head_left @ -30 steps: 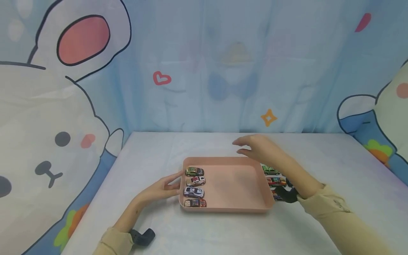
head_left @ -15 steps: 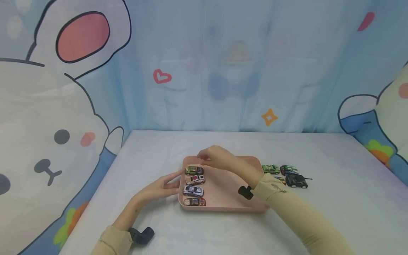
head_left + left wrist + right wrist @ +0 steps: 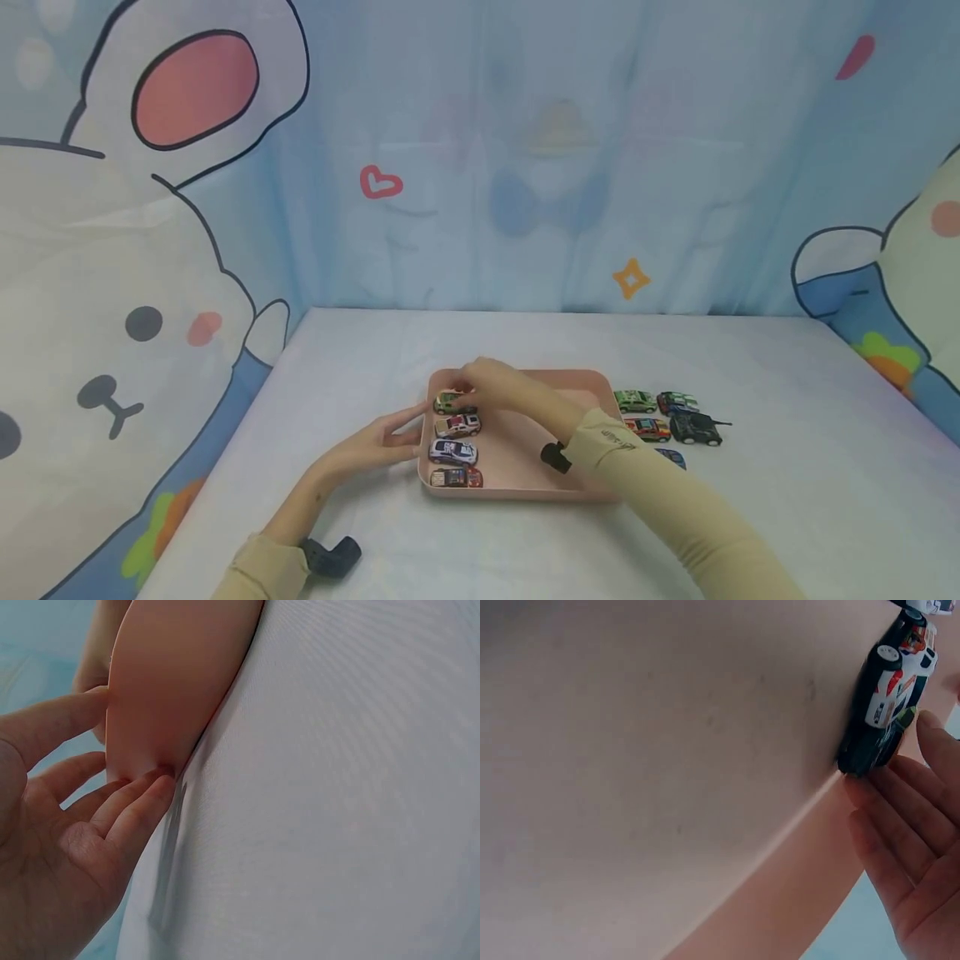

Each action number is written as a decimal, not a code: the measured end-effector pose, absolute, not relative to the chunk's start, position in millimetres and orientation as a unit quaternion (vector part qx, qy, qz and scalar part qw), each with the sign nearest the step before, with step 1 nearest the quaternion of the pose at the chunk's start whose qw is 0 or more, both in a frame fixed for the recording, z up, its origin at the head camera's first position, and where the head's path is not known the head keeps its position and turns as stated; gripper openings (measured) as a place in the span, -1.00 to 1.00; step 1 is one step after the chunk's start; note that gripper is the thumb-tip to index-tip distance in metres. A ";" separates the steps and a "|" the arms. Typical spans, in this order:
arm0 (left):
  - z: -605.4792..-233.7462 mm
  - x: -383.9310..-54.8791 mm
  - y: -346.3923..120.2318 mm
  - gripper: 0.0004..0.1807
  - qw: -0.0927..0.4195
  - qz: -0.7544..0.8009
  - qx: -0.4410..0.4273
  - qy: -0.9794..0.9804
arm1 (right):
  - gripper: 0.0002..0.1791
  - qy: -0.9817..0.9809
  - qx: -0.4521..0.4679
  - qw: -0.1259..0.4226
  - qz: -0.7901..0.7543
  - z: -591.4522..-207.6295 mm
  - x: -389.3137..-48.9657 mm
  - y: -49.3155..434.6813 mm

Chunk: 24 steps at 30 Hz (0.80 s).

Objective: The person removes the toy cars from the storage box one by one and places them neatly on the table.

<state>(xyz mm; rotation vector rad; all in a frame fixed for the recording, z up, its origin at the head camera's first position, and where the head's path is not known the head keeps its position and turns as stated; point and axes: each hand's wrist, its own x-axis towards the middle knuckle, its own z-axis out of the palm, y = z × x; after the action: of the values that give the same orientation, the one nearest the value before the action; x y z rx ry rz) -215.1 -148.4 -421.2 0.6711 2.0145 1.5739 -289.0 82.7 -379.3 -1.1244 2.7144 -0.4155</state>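
My left hand [image 3: 382, 439] rests with extended fingers on the outside of the pink tray [image 3: 169, 690], its thumb at the rim. Along the tray's left inner wall stands a column of toy cars: a green one [image 3: 442, 403] at the back, a white and red one [image 3: 900, 679], a white and blue one [image 3: 453, 452] and a dark and red one [image 3: 456, 477] at the front. My right hand [image 3: 491, 385] reaches over the tray, thumb and fingers on either side of the green toy car, pinching it. In the right wrist view the hand partly hides that car.
Right of the tray, several more toy cars lie on the white cloth: a green one [image 3: 635, 402], a red one [image 3: 647, 430] and a black tank-like one [image 3: 697, 428]. A blue one [image 3: 671, 457] is partly behind my sleeve. A patterned curtain [image 3: 480, 167] hangs behind the table.
My right hand has swept left from above the tray's far right corner, over the tray, and lowered onto the green toy car. The left hand stays at the tray's left side.
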 end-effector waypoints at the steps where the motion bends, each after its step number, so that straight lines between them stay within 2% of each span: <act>1: -421.5 -215.0 -148.1 -0.25 0.247 0.578 0.247 0.737 | -0.76 0.913 -0.376 0.085 -0.131 -380.2 -287.7 81.7; 11: -422.4 -213.5 -148.5 -0.26 0.249 0.583 0.251 0.732 | -0.77 0.931 -0.348 0.054 -0.099 -386.5 -282.6 85.7; 24: -418.3 -212.2 -148.1 -0.25 0.243 0.575 0.236 0.745 | -0.73 0.913 -0.383 0.027 -0.141 -363.4 -280.5 127.5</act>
<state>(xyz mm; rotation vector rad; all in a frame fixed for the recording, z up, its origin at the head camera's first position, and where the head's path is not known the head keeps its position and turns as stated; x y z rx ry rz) -212.2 -148.1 -418.3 0.6453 2.0348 1.5707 -280.5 127.5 -363.4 -1.1827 2.8186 -0.4346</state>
